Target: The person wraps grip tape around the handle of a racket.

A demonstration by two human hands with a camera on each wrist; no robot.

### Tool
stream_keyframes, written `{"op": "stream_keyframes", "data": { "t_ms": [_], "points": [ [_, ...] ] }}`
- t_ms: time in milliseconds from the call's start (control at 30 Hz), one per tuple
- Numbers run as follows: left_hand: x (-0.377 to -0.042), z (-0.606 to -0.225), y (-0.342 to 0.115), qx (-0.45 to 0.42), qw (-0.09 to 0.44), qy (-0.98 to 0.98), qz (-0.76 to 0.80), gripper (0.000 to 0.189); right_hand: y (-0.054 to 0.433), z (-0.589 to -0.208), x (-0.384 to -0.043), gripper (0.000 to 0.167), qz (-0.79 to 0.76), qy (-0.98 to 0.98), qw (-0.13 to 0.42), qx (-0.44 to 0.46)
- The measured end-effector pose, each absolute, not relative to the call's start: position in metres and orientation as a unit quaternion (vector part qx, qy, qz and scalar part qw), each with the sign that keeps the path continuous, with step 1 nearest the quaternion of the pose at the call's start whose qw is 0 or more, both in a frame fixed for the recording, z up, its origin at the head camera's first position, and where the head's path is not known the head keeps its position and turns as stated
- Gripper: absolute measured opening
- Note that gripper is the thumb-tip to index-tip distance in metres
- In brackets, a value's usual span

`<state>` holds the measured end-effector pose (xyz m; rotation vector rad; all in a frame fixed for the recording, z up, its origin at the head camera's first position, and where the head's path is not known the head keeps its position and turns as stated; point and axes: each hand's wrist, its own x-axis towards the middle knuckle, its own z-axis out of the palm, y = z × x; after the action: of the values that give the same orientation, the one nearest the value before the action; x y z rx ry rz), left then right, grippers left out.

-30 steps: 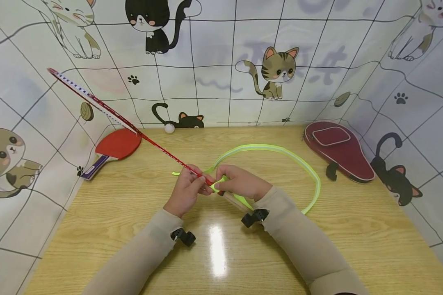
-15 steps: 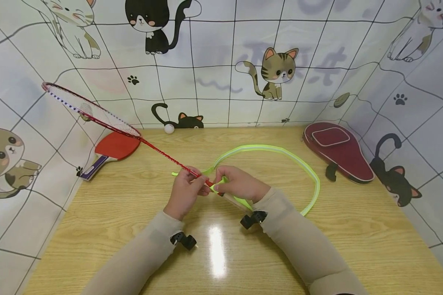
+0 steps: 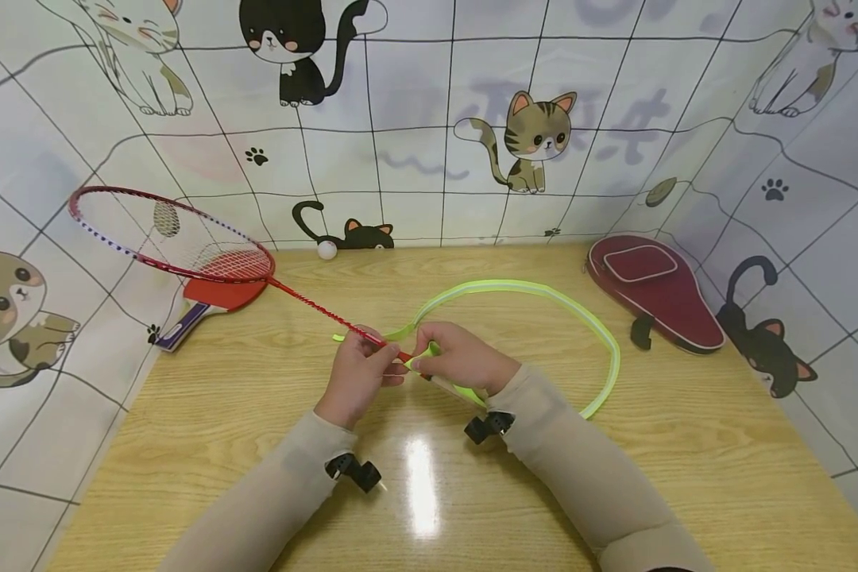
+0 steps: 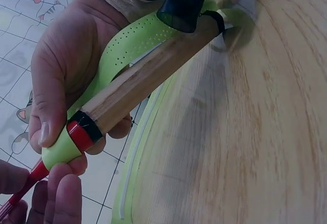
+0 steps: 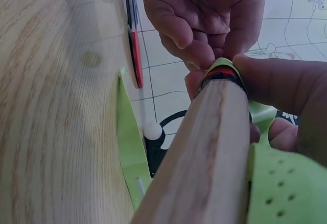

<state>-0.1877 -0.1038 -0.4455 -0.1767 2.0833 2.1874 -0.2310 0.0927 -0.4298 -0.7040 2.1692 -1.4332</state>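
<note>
A red badminton racket [image 3: 314, 304] is held tilted, its strung head toward the left wall. My left hand [image 3: 357, 369] pinches the red shaft just above the handle. With thumb and fingers, my right hand [image 3: 465, 357] holds a yellow-green grip tape [image 4: 62, 150] where it wraps the red cone at the handle's top. The handle [image 4: 148, 81] is bare wood with a black band at each end. Perforated tape runs loose alongside the handle in the left wrist view. Its long remainder curves in a wide loop over the table.
A red table tennis paddle [image 3: 214, 292] lies at the back left, partly behind the racket head. Near the back edge sits a white ball [image 3: 326, 249]. A maroon paddle case [image 3: 658, 306] lies at the right on the wooden table [image 3: 257, 421]. Cat-patterned cloth walls surround three sides.
The racket has turned about its shaft, from nearly edge-on to showing its strings, and its head has dropped lower. Both hands keep nearly the same places.
</note>
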Motion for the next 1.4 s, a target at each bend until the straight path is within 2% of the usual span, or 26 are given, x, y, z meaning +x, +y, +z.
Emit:
{"op": "stream_keyframes", "data": {
  "t_ms": [333, 633, 933, 1200, 1400],
  "points": [
    [-0.1885, -0.4484, -0.1014, -0.058, 0.046, 0.682, 0.727, 0.016, 0.092, -0.43, -0.2302, 0.014, -0.497, 0.803, 0.199, -0.262],
    [-0.1878, -0.4457, -0.0998, -0.058, 0.03, 0.678, 0.732, 0.017, 0.0935, -0.4294, -0.2324, 0.013, -0.5, 0.806, 0.199, -0.246],
    [-0.188, -0.446, -0.0995, -0.047, 0.043, 0.678, 0.732, 0.019, 0.0968, -0.4283, -0.2358, 0.012, -0.458, 0.826, 0.189, -0.268],
    [-0.1879, -0.4463, -0.1002, -0.028, 0.06, 0.661, 0.748, 0.023, 0.0998, -0.4237, -0.2354, 0.008, -0.486, 0.8, 0.219, -0.274],
    [-0.1885, -0.4478, -0.1, -0.019, 0.067, 0.658, 0.75, 0.022, 0.1014, -0.4214, -0.2362, 0.007, -0.455, 0.82, 0.203, -0.281]
  ]
}}
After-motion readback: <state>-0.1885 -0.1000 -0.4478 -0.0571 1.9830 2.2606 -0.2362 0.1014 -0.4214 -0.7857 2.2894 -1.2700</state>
